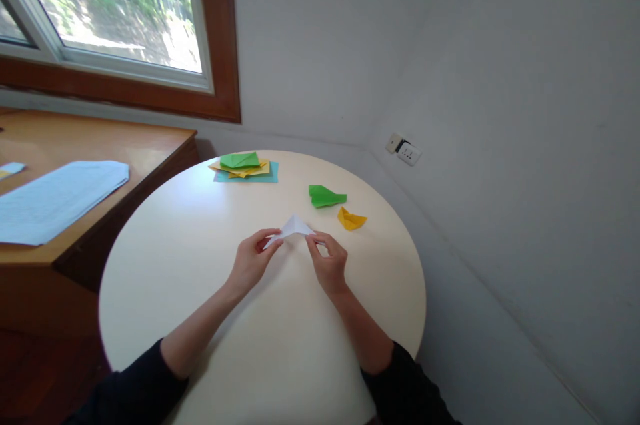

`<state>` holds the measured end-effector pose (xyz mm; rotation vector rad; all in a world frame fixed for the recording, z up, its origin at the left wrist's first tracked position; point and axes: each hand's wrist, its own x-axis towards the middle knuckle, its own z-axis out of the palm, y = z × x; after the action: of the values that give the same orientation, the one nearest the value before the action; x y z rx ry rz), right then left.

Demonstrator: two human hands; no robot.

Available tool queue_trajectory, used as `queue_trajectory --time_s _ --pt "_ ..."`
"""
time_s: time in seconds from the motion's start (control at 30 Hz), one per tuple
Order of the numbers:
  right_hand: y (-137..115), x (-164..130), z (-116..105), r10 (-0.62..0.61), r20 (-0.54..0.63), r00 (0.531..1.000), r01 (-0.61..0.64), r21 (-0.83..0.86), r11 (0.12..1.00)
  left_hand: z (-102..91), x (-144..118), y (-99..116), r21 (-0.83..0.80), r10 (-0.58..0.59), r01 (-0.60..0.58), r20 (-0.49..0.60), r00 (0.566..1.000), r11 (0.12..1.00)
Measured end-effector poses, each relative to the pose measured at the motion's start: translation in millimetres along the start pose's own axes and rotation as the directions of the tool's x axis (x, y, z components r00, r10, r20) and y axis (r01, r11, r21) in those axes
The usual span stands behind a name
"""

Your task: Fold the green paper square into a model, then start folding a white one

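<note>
Now both hands meet over the middle of a round white table [165,265], sharing one piece of folded white paper [294,226]. Its shape is a low triangle, peak pointing away from the person, and it sits between the two hands, raised a little or resting lightly on the top; which of the two I cannot tell. The left hand [253,258] pinches the paper's left corner, thumb and forefinger closed on it, the other fingers curled loosely under. The right hand [329,261] pinches the right corner the same way, fingertips pressed together on the edge and the rest of the hand half closed. Both wrists come out of dark sleeves at the near rim.

Just beyond the right hand and slightly to its right lie two small folded pieces, a green one [326,196] and a yellow one [351,219], near each other but apart. Farther off, beyond the left hand, a stack of sheets [245,169] rests near the far rim: teal at the bottom, yellow above it, a green fold on top. Well to the left of the left hand a wooden desk [100,138] carries printed pages [55,198]
</note>
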<state>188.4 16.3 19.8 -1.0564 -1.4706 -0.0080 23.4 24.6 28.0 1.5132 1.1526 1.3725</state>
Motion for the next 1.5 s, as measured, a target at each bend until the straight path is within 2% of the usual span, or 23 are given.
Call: queue_trajectory --time_s 0.13,0.27,0.37,0.57,0.83,1.1,1.2,1.33,1.5 --pt "-1.9 0.6 -0.1 -0.025 0.01 1.0 0.025 0.002 1.0 1.5 -1.7 -3.9 0.006 0.076 -0.076 -0.058 0.995 0.997" --pt "-3.0 0.9 -0.4 -0.067 0.022 0.997 0.068 -0.016 0.998 1.0 -4.5 -2.2 0.143 0.19 -0.181 -0.052 0.98 0.973" --pt "-3.0 0.3 -0.7 -0.065 0.032 0.997 0.067 -0.037 0.997 0.5 -5.5 -0.3 0.228 0.234 -0.22 -0.033 0.972 0.948" --pt "-3.5 -0.4 0.0 -0.07 0.01 0.998 0.07 -0.07 0.995 1.8 -6.3 1.9 0.233 0.176 -0.166 -0.026 0.984 0.958" --pt "-5.2 -0.5 -0.3 -0.182 0.049 0.982 0.186 -0.083 0.979 4.9 -7.7 10.5 0.137 0.057 -0.052 -0.031 0.998 0.989" --pt "-9.7 0.3 -0.4 -0.252 0.087 0.964 0.257 -0.055 0.965 7.0 -7.3 9.0 0.201 0.125 -0.123 -0.002 0.992 0.972" --pt "-11.5 0.8 -1.1 -0.206 0.072 0.976 0.21 -0.042 0.977 7.2 -5.6 8.7 0.177 0.104 -0.097 -0.031 0.994 0.979" --pt "-9.1 -0.6 -0.3 -0.079 0.018 0.997 0.079 0.008 0.997 6.4 -1.8 7.1 0.028 0.027 -0.025 -0.083 0.996 0.999" --pt "-1.6 -5.1 3.1 0.116 0.033 0.993 -0.12 0.135 0.984 6.9 0.8 3.3 -0.098 -0.103 0.101 -0.007 0.995 0.99"
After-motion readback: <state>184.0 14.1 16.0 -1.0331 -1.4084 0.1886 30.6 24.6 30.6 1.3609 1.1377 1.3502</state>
